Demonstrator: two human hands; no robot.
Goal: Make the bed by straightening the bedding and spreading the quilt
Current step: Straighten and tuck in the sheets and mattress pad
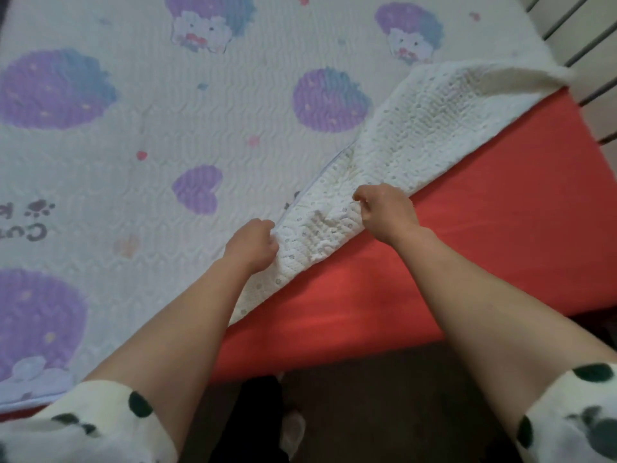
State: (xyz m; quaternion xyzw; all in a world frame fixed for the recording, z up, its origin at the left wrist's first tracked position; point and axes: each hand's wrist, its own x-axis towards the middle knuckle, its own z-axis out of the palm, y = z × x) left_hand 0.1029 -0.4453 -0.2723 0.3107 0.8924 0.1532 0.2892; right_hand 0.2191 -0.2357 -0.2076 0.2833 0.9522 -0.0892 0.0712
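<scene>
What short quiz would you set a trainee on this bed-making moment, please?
1. True or false: the left hand and the right hand both grip the folded-back flap of the quilt.
2. Multiple choice: the sheet bared beside the flap is A) blue, B) red, C) green.
3. Fill in: the flap shows the quilt's ____ underside, not its printed top.

Key: 1 true; 2 B; 3 white.
</scene>
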